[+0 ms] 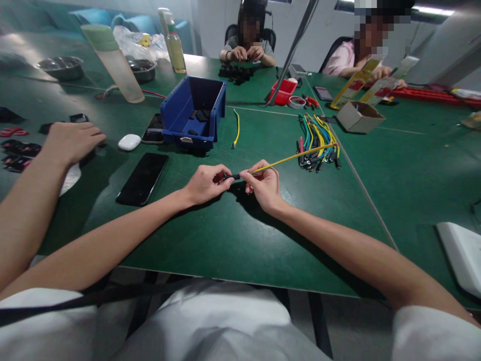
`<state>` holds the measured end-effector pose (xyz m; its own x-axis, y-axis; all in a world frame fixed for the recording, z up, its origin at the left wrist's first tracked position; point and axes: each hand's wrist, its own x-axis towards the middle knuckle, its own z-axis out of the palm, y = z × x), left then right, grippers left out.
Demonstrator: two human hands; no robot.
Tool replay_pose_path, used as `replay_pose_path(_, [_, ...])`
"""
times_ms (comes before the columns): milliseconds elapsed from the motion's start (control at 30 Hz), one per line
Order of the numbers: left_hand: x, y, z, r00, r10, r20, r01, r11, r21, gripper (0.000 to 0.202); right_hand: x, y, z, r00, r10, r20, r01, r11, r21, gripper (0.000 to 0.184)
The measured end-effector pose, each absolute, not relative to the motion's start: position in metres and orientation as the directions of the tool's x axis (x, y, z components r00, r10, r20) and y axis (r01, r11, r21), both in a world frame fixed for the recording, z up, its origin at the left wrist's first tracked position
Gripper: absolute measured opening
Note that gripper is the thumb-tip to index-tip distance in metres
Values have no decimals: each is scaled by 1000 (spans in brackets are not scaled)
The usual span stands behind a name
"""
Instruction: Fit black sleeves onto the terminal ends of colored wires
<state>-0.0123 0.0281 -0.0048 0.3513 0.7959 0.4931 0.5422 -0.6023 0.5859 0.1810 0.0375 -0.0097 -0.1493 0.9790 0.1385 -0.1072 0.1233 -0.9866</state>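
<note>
Above the green table, my left hand [206, 184] pinches a small black sleeve [235, 176] at the end of a yellow wire [291, 158]. My right hand [265, 186] is closed around that wire just beside the sleeve, and the wire's far end sticks out to the right. Beyond it lies a bundle of yellow, green and blue wires [319, 140] with black ends. One loose yellow wire [237, 129] rests next to a blue bin [191, 118], which has black pieces [202, 115] inside. My fingers partly hide the sleeve.
A black phone [143, 179] and a white earbud case [130, 142] lie left of my hands. Another person's hand [77, 140] rests at the far left. Two people sit across the table. A cardboard box [359, 117] and a red tray [284, 92] stand farther back.
</note>
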Motion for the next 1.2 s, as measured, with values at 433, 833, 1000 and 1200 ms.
replay_pose_path(433, [-7, 23, -1, 278, 846, 455, 545, -529, 651, 19, 181, 37, -13, -175, 973, 153, -101, 137, -985, 42])
replay_pose_path(833, [-6, 25, -2, 262, 896, 358, 485, -443, 754, 22, 181, 39, -16, -180, 972, 152, -25, 150, -988, 68])
replay_pose_path(1000, [-6, 27, -3, 296, 898, 327, 487, -436, 756, 24, 179, 39, -17, -153, 977, 149, -40, 145, -989, 75])
replay_pose_path(1200, [-5, 27, -2, 338, 878, 340, 525, -476, 706, 22, 180, 44, -25, -130, 977, 171, -27, 169, -985, 74])
